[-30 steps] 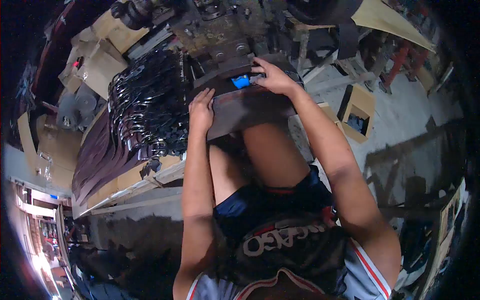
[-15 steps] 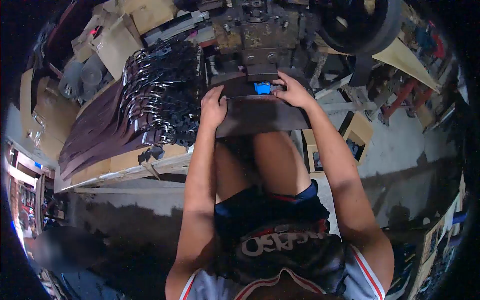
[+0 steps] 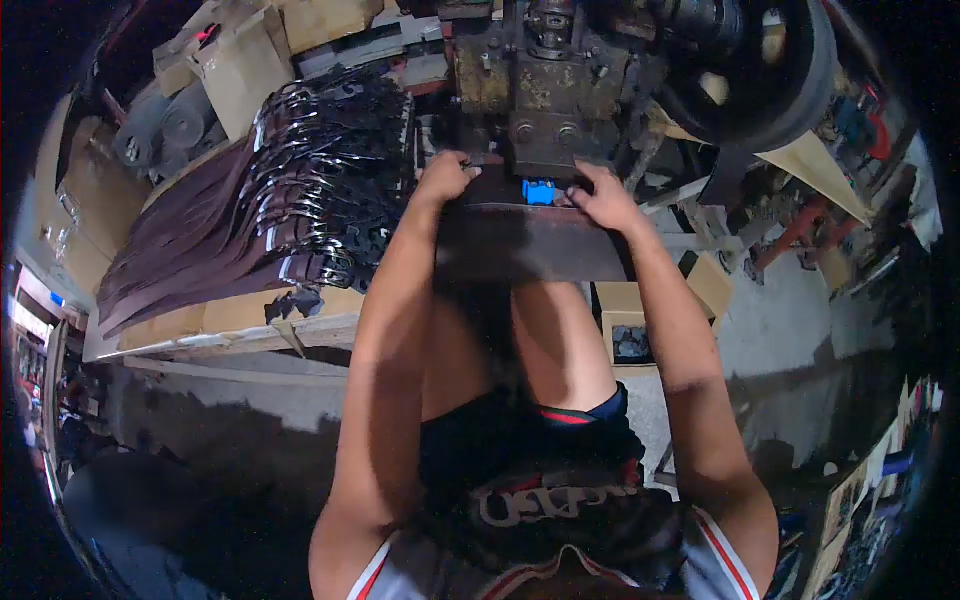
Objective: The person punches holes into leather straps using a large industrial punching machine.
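My left hand (image 3: 446,180) is at the left side of the machine's work plate, with thumb and fingers pinched together. A dark brown strap (image 3: 494,187) lies by its fingertips and runs under the press head. My right hand (image 3: 606,202) is at the right side, fingers curled, with the thumb close to a small bright blue block (image 3: 538,191). What it grips is too small and dark to make out. The block sits just below the heavy press head (image 3: 545,140). In front is a wide dark plate (image 3: 530,245) above my knees.
On the table to the left lies a thick pile of brown belts (image 3: 190,235) with metal buckles (image 3: 310,190). A big black flywheel (image 3: 815,90) is at upper right. Below it, a cardboard box (image 3: 705,285) holds dark pieces. More cardboard (image 3: 240,75) and grey rolls (image 3: 180,122) are at upper left.
My left hand has gone from lying spread on the plate to a pinch at the strap, nearer the press head. My right hand stays beside the blue block. The view has shifted slightly.
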Demonstrator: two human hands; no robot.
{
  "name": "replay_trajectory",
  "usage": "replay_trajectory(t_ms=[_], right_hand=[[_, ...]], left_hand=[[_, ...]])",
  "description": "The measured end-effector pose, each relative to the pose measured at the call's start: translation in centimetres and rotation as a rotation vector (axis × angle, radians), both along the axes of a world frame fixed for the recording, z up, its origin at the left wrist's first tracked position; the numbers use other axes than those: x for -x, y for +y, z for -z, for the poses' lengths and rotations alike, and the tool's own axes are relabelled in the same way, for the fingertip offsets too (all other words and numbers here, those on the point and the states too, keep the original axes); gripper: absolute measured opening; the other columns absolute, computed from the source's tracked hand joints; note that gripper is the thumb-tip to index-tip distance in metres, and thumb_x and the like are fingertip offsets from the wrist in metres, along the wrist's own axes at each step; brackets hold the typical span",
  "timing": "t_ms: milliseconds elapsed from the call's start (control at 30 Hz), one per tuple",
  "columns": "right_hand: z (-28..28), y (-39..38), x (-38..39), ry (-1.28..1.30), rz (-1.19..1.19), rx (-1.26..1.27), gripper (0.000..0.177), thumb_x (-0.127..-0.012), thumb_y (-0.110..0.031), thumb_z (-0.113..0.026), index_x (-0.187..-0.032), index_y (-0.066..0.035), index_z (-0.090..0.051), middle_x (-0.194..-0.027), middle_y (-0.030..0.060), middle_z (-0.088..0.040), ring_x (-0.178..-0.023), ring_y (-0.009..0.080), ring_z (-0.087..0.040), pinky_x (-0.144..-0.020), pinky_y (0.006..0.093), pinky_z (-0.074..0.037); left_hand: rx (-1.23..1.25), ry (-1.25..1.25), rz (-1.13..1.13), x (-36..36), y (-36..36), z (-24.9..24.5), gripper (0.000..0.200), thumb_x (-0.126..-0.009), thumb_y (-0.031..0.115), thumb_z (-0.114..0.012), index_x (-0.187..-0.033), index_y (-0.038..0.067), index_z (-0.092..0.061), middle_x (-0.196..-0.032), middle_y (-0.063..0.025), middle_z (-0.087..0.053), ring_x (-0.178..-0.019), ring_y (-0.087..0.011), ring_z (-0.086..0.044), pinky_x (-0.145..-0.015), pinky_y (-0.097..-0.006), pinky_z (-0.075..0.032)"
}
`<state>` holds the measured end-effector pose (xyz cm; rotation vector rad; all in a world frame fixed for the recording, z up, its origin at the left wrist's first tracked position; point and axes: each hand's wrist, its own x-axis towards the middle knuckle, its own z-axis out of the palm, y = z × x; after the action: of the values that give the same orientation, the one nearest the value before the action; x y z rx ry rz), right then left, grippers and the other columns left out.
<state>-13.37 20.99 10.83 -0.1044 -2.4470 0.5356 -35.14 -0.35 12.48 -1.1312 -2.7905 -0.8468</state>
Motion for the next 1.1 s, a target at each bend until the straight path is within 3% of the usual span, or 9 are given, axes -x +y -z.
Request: replay_trajectory(t_ms=[100, 167, 233, 267, 400, 567, 700, 867, 1100], right_hand=[[-1.5, 1.5, 0.8, -0.193, 0.058, 0.138, 0.045, -0.079, -0.016, -0.069, -0.119, 0.002, -0.060, -0.125, 0.0230, -0.057, -0.113, 0.0365, -0.056, -0.096, 0.0378, -0.043], [-1.9, 2.5, 1.7, -0.272, 0.111, 0.091, 0.043, -0.078, -0.017, -0.071, -0.115, 0.002, -0.062, -0.117, 0.0226, -0.061, -0.109, 0.0355, -0.059, -0.094, 0.0380, -0.045], [-1.9, 3.8, 2.5, -0.381, 0.160, 0.120, 0.042, -0.078, -0.018, -0.071, -0.115, 0.002, -0.062, -0.111, 0.0226, -0.064, -0.107, 0.0355, -0.060, -0.094, 0.0379, -0.045], [-1.2, 4.5, 2.9, -0.335, 0.168, 0.145, 0.035, -0.080, -0.015, -0.071, -0.110, 0.002, -0.064, -0.099, 0.0169, -0.068, -0.096, 0.0280, -0.064, -0.088, 0.0350, -0.047], [-0.2, 7.4, 3.7, -0.307, -0.033, 0.442, 0.022, -0.082, -0.007, -0.069, -0.101, 0.003, -0.066, -0.088, 0.0044, -0.066, -0.082, 0.0117, -0.057, -0.078, 0.0277, -0.046], [1.1, 9.1, 4.9, -0.251, -0.003, 0.473, 0.014, -0.079, -0.005, -0.071, -0.091, 0.002, -0.067, -0.085, 0.0075, -0.068, -0.081, 0.0150, -0.060, -0.077, 0.0311, -0.048], [3.2, 11.1, 6.2, -0.185, -0.062, 0.572, 0.016, -0.081, -0.008, -0.069, -0.094, 0.002, -0.067, -0.084, 0.0086, -0.068, -0.082, 0.0155, -0.060, -0.079, 0.0304, -0.048], [1.1, 7.7, 3.6, -0.124, 0.116, 0.249, 0.027, -0.081, -0.016, -0.070, -0.102, 0.000, -0.065, -0.099, 0.0160, -0.067, -0.094, 0.0271, -0.063, -0.086, 0.0357, -0.048], [-1.5, -1.0, -4.4, 0.185, 0.162, 0.122, 0.027, -0.082, -0.016, -0.069, -0.105, -0.002, -0.064, -0.108, 0.0186, -0.063, -0.105, 0.0327, -0.059, -0.093, 0.0376, -0.044]], left_hand=[[-0.064, -0.078, 0.103, 2.9, 1.0, 1.4, 0.031, -0.080, 0.032, -0.072, -0.099, 0.008, -0.069, -0.104, -0.0169, -0.067, -0.101, -0.0331, -0.063, -0.087, -0.0419, -0.046], [-0.157, -0.179, 0.153, 3.9, 1.3, 2.0, 0.024, -0.076, 0.029, -0.075, -0.084, 0.006, -0.070, -0.103, -0.0165, -0.067, -0.099, -0.0327, -0.063, -0.086, -0.0457, -0.045], [-0.151, -0.147, 0.104, 2.9, 1.1, 1.1, 0.022, -0.075, 0.027, -0.076, -0.082, 0.007, -0.070, -0.099, -0.0158, -0.067, -0.095, -0.0324, -0.063, -0.081, -0.0413, -0.047], [-0.146, -0.131, 0.082, 2.1, 1.0, 0.6, 0.021, -0.075, 0.026, -0.076, -0.081, 0.007, -0.070, -0.097, -0.0154, -0.067, -0.092, -0.0323, -0.064, -0.078, -0.0390, -0.047], [-0.159, -0.036, 0.083, 2.5, 1.5, 1.1, 0.021, -0.075, 0.027, -0.075, -0.079, 0.007, -0.068, -0.093, -0.0134, -0.063, -0.095, -0.0328, -0.062, -0.083, -0.0493, -0.043], [-0.070, 0.044, 0.127, 4.0, 2.6, 1.6, 0.022, -0.077, 0.029, -0.073, -0.081, 0.008, -0.066, -0.096, -0.0105, -0.061, -0.104, -0.0322, -0.057, -0.084, -0.0651, -0.034], [-0.053, 0.145, 0.089, 3.6, 2.7, 1.6, 0.022, -0.078, 0.030, -0.072, -0.085, 0.010, -0.068, -0.101, -0.0096, -0.060, -0.106, -0.0321, -0.056, -0.088, -0.0661, -0.033], [-0.026, 0.224, 0.034, 2.0, 1.9, 1.0, 0.026, -0.080, 0.032, -0.069, -0.098, 0.013, -0.069, -0.115, -0.0114, -0.056, -0.112, -0.0327, -0.053, -0.095, -0.0675, -0.029], [0.097, 0.073, -0.193, 2.7, -0.7, 1.0, 0.050, -0.084, 0.041, -0.063, -0.119, 0.006, -0.061, -0.128, -0.0192, -0.054, -0.121, -0.0367, -0.049, -0.100, -0.0497, -0.040]])
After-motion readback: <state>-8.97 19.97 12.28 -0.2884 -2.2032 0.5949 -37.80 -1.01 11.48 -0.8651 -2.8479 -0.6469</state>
